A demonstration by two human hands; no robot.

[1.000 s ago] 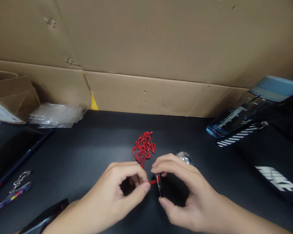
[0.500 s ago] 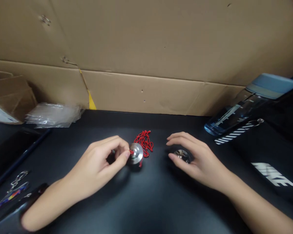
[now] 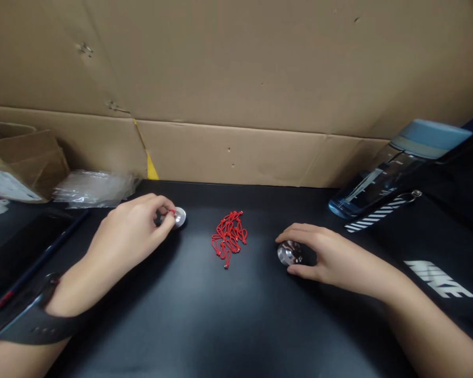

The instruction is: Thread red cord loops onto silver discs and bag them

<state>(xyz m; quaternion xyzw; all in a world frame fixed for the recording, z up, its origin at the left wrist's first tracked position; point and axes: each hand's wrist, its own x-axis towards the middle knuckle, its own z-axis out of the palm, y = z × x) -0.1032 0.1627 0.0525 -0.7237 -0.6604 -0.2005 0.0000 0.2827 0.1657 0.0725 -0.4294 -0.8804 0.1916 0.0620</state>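
Note:
On the left, my left hand pinches the red cord loop of a small shiny finger cymbal between thumb and fingertips. The cymbal hangs just above or against the table; I cannot tell which. My right hand curves its thumb and fingers round the edges of a second metal finger cymbal, which is slightly tilted toward the left. Between the hands lies a loose pile of red cord loops on the black table.
At right, a blue-lidded water bottle leans by a black bag with a striped strap. Clear plastic bags, an open cardboard box and a dark tablet-like slab sit at left. A cardboard wall closes the back.
My left hand has carried its cymbal left, away from the red loops, uncovering them. My right hand's fingers have closed round the right cymbal, which now shows more of its face.

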